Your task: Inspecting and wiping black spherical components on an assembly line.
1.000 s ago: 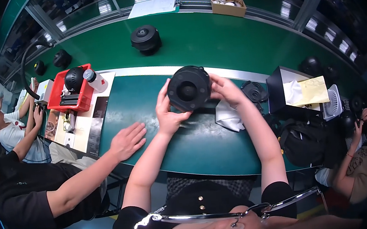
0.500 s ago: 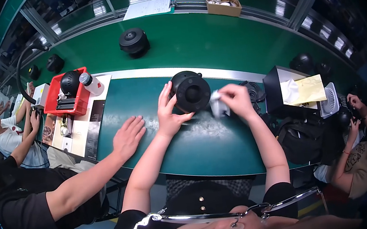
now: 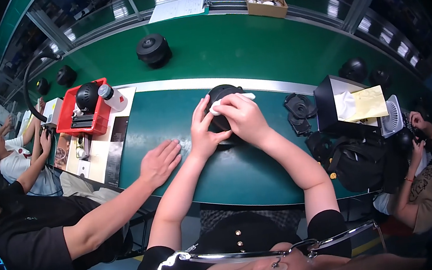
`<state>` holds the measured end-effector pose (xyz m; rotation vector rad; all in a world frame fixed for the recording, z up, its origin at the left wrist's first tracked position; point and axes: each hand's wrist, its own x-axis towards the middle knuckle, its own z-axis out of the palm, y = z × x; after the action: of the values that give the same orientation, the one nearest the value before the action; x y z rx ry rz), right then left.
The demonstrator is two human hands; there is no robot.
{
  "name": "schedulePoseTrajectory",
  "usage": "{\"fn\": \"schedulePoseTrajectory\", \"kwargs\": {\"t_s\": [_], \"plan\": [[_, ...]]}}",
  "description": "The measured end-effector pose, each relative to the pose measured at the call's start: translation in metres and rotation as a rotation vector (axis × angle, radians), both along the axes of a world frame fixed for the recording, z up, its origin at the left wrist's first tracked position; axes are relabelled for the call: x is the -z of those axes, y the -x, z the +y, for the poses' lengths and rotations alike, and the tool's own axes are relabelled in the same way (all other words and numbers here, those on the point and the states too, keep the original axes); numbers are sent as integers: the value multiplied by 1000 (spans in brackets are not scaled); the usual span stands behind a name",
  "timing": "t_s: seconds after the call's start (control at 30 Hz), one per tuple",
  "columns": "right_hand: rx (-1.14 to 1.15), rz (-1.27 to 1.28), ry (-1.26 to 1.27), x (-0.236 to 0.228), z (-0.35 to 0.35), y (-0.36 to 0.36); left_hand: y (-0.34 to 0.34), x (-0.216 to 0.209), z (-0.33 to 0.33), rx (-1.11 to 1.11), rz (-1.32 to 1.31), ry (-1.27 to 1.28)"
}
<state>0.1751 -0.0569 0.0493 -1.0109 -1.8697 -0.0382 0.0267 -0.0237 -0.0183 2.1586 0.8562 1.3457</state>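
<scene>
While the left hand [image 3: 206,131] is gripping the round black housing [image 3: 220,93] at centre frame and the right hand [image 3: 240,117] is pressing a white cloth [image 3: 219,105] on it, a slip is looking possible, toward the neighbour's flat open hand [image 3: 159,163].

Matt black plastic housing [image 3: 220,95], glossy green table [image 3: 241,169].

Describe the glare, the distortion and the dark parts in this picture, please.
Head view: the conveyor belt shows white light patches; straight edges of the green table curve toward the rim; the corners are black; both hands, left hand and right hand, look sharp.
</scene>
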Motion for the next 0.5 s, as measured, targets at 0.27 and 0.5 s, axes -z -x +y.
{"fn": "schedulePoseTrajectory", "kwargs": {"t_s": [0.27,0.5], "plan": [[-273,-297,170,-2,-21,-47,2,4,11,58,18,-37],[149,-69,118,-20,7,-85,2,0,12,48,-2,19]]}}
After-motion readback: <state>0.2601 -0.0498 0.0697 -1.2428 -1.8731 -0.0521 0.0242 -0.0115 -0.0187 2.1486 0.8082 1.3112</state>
